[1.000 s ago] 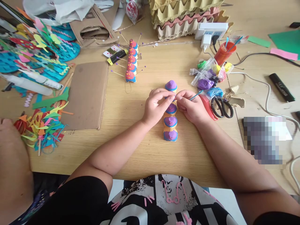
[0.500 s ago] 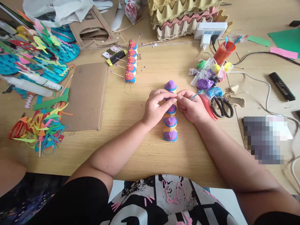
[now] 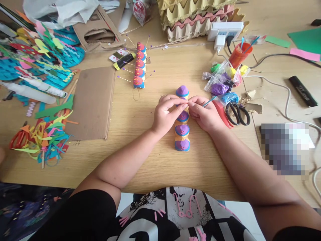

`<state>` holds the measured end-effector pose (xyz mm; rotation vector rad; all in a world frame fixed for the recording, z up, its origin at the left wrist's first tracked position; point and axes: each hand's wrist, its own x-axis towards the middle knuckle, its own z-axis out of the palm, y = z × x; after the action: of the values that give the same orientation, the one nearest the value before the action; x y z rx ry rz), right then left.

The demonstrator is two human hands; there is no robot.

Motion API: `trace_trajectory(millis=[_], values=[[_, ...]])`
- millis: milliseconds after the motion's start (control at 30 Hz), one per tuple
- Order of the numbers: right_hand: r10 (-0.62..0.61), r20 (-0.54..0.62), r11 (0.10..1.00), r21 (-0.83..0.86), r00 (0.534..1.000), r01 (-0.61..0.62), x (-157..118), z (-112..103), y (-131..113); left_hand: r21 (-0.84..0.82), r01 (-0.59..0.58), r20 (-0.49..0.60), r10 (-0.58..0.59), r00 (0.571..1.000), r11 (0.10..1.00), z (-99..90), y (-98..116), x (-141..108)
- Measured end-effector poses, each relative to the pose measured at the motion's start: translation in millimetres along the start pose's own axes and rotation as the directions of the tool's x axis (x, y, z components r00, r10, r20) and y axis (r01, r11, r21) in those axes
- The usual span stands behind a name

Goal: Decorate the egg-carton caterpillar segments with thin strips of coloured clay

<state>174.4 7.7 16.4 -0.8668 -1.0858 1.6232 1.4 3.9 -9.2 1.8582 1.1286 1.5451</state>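
A strip of egg-carton bumps (image 3: 182,130), covered in purple, blue and yellow clay, lies on the table in front of me. Over its upper part my left hand (image 3: 167,112) pinches thumb and forefinger around something too small to make out. Fingertips nearly touching it, my right hand (image 3: 204,112) is closed on a thin blue clay tool (image 3: 210,100), its end slanting up to the right. Both hands partly cover the second bump. Farther off stands a similar red, blue and yellow strip (image 3: 139,67) with purple-tipped sticks in its sides.
Right of my hands lie black-handled scissors (image 3: 237,113), bagged clay (image 3: 219,88) and an orange cup (image 3: 240,55). A cardboard sheet (image 3: 91,103) and paper scraps (image 3: 47,139) are at left. Egg trays (image 3: 195,20) and a power strip (image 3: 225,30) stand at the back.
My hands keep almost the same pose over the strip. At the left edge, another person's arm has drawn back mostly out of view.
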Motion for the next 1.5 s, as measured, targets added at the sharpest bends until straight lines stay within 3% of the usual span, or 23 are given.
trace_trajectory(millis=[467,833,1500], values=[[-0.016,0.022,0.999,0.048,1.0,0.015,1.9,-2.9,3.0,-0.038,-0.009,-0.003,0.009,1.0,0.999,0.2,-1.5,-0.8],[-0.031,0.027,0.999,0.036,0.999,0.03,2.1,-3.4,3.6,0.113,-0.13,-0.018,0.133,0.991,0.985,-4.6,4.8,0.1],[-0.023,-0.013,1.0,0.004,1.0,0.023,1.3,-0.1,2.4,0.115,-0.103,-0.007,0.104,0.995,0.988,-3.1,4.4,-0.9]])
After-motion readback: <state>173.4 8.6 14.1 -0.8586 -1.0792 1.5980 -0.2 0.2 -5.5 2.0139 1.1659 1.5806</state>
